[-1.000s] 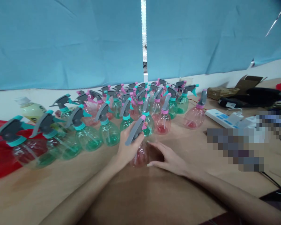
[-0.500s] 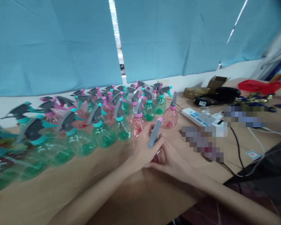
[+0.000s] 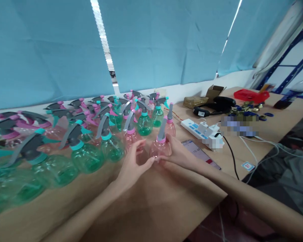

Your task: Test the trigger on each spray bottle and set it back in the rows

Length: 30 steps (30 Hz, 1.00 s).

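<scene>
A pink spray bottle (image 3: 157, 147) with a grey trigger head and pink collar stands upright between my hands. My right hand (image 3: 177, 153) grips it from the right side, its thumb at the front near the base. To the left, my left hand (image 3: 131, 164) is open, fingers curved and apart from the thumb. Its thumb tip comes up to the bottle's lower front; whether it touches I cannot tell. Close behind are another pink spray bottle (image 3: 170, 127) and a pink spray bottle (image 3: 131, 137) in the row. A green spray bottle (image 3: 112, 148) stands left of that.
Rows of green and pink spray bottles fill the table's left and back. On the right lie a phone (image 3: 198, 154), a white power strip (image 3: 192, 127) with plugs, cables, black headphones (image 3: 223, 103), a cardboard box (image 3: 195, 102) and a red tray (image 3: 251, 95). A dark-liquid bottle (image 3: 291, 94) lies far right.
The view has swung right. My left hand has come off the top of the pink spray bottle and opened to its left. My right hand still holds the bottle, now more exposed.
</scene>
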Motion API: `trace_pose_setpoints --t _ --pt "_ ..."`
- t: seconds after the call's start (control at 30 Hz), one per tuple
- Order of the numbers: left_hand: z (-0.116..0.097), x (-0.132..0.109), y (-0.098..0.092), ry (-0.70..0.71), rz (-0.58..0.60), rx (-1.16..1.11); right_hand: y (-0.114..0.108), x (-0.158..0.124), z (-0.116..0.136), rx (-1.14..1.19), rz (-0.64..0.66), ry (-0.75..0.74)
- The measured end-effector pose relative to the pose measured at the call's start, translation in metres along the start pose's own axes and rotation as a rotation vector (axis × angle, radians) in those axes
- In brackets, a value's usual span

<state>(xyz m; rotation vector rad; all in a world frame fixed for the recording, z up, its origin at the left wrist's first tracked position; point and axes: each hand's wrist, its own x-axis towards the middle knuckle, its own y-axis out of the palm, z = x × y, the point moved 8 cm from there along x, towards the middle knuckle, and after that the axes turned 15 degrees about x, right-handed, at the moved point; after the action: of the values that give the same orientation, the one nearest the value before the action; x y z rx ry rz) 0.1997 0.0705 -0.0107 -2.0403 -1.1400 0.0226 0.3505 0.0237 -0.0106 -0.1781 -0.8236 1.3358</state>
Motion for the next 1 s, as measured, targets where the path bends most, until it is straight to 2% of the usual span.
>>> trace_pose_setpoints --t 0.13,0.3,0.47,0.8,0.9,1.0 --pt "0.032 -0.028 0.007 -0.089 0.098 0.046 -0.004 0.020 -0.009 -0.044 -0.039 0.008" --pt "0.043 -0.051 0.007 -0.124 0.184 0.157 -0.003 0.037 -0.008 -0.198 -0.049 -0.010" --pt "0.041 -0.054 0.006 -0.126 0.190 0.151 -0.001 0.050 -0.009 -0.245 -0.064 0.013" --pt "0.041 -0.054 0.013 -0.097 0.200 0.136 0.007 0.069 -0.014 -0.182 -0.080 0.000" --pt "0.042 -0.053 0.013 -0.100 0.199 0.147 0.009 0.069 -0.012 -0.159 -0.083 -0.010" --pt "0.042 -0.053 0.014 -0.103 0.205 0.158 0.003 0.057 -0.005 -0.133 -0.129 -0.033"
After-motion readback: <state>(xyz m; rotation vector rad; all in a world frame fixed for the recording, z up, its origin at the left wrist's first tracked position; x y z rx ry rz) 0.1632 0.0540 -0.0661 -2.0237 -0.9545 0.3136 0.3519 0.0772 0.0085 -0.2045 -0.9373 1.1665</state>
